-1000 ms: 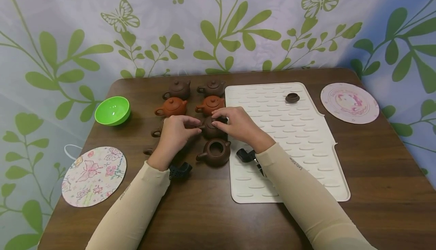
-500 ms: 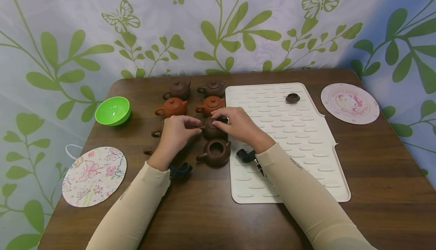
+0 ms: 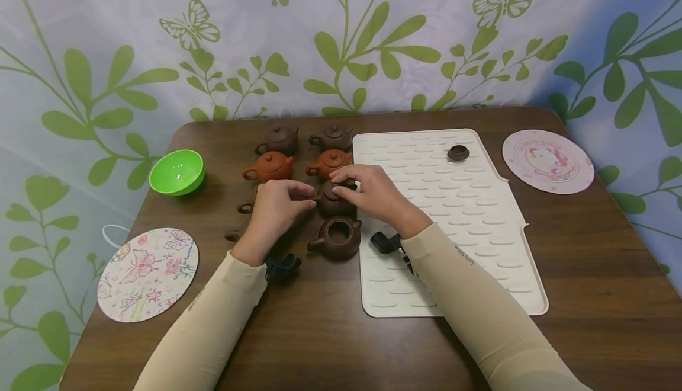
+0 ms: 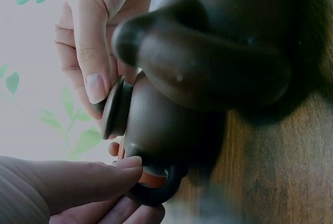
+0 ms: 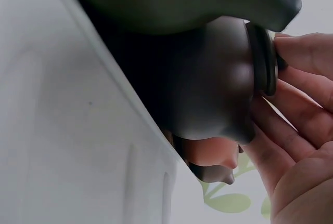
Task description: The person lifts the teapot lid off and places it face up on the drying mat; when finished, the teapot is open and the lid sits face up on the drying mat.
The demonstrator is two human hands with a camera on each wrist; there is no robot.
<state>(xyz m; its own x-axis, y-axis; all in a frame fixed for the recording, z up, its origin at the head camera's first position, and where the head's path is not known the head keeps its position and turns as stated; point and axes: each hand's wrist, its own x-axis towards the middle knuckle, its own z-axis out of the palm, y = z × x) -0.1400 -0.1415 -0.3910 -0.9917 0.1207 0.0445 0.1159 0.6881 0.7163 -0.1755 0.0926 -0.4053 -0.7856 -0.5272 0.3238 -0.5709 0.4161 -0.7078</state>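
In the head view, both hands meet over a dark brown teapot point(image 3: 334, 207) in the right-hand column of teapots. Its handle point(image 4: 156, 192) is pinched between the thumb and fingers of the left hand point(image 3: 274, 204). With thumb and fingertips, the right hand point(image 3: 373, 192) holds the knob of the lid point(image 4: 113, 110), which sits at the teapot's mouth, slightly tilted in the left wrist view. Nearer the person stands another dark teapot point(image 3: 341, 255), lidless, its round opening facing up. A small dark lid point(image 3: 458, 154) lies on the white mat point(image 3: 453, 249).
Behind the hands stand two orange teapots point(image 3: 274, 167) and two dark ones point(image 3: 335, 137). More dark teapots are partly hidden under the left hand. A green bowl point(image 3: 177, 173) and a drawn-on round board point(image 3: 148, 275) lie left; a pink round board point(image 3: 547, 161) lies right.
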